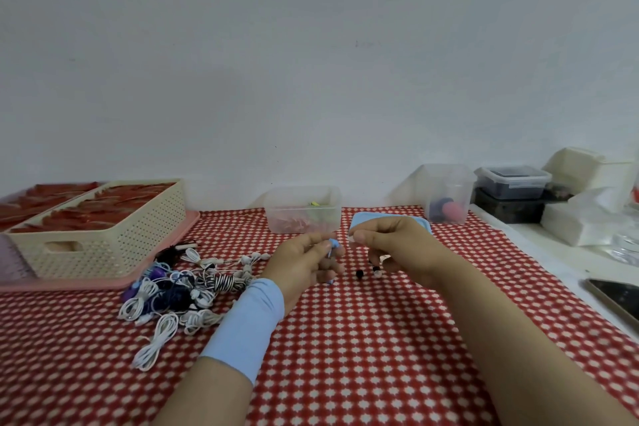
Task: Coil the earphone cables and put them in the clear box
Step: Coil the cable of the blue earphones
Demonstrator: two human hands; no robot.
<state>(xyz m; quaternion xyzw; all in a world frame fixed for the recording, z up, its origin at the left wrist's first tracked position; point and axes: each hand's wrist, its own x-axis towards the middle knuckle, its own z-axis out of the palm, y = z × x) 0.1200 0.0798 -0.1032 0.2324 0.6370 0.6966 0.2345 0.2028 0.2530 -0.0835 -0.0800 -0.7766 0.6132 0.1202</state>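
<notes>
Red-and-white checked tablecloth (pixel 345 356); clear plastic box (pixel 303 209) waits open at its far edge. Left hand (pixel 304 266) pinches a pale-blue earphone cable (pixel 332 245), right hand (pixel 390 245) pinches its other end, seemingly stretching it taut for coiling.

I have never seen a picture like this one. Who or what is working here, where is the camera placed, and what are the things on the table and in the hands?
There is no machine: a person works with two bare hands. The single picture comes from a camera on the person's head, looking forward and down. The left hand, with a light blue wristband, pinches a small light blue earphone part. The right hand pinches something small; black earbuds hang below it. On the red patterned tablecloth lies a pile of earphone cables. Behind the hands stands the clear box, open, with a blue lid beside it. A cream basket stands at the left.
</notes>
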